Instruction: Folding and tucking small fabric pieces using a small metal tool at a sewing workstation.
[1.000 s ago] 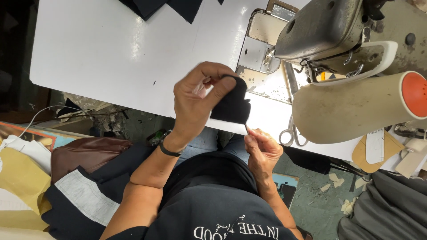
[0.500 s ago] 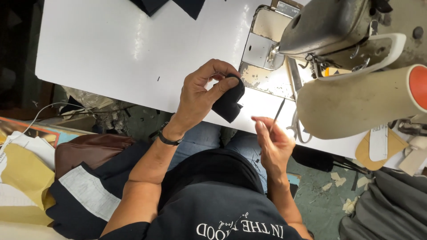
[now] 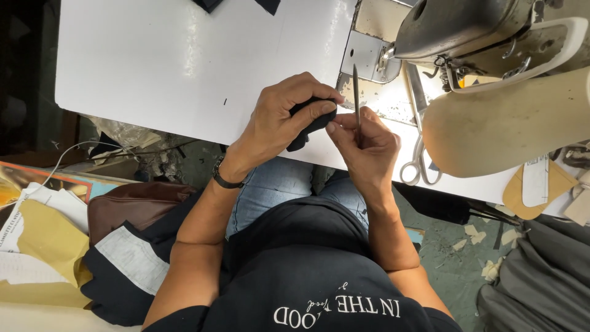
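Note:
My left hand [image 3: 279, 117] grips a small piece of black fabric [image 3: 310, 120], bunched between thumb and fingers, at the near edge of the white table [image 3: 153, 55]. Right beside it, my right hand [image 3: 362, 144] pinches a thin dark metal pointed tool [image 3: 356, 92] that stands upright. Its fingertips touch the fabric's right end. Both hands hover over the table edge, just left of the grey sewing machine [image 3: 467, 27]. A dark watch sits on my left wrist.
Scissors [image 3: 419, 150] lie on the table under the machine's beige arm [image 3: 510, 123]. Black fabric pieces [image 3: 236, 5] sit at the far table edge. A brown bag [image 3: 132, 206], papers and yellow cloth lie at the left; grey cloth [image 3: 541, 289] at the right.
My hands have come together: the right hand rose from my lap to the fabric and now holds the pointed tool upright. The fabric is bunched tighter in my left hand.

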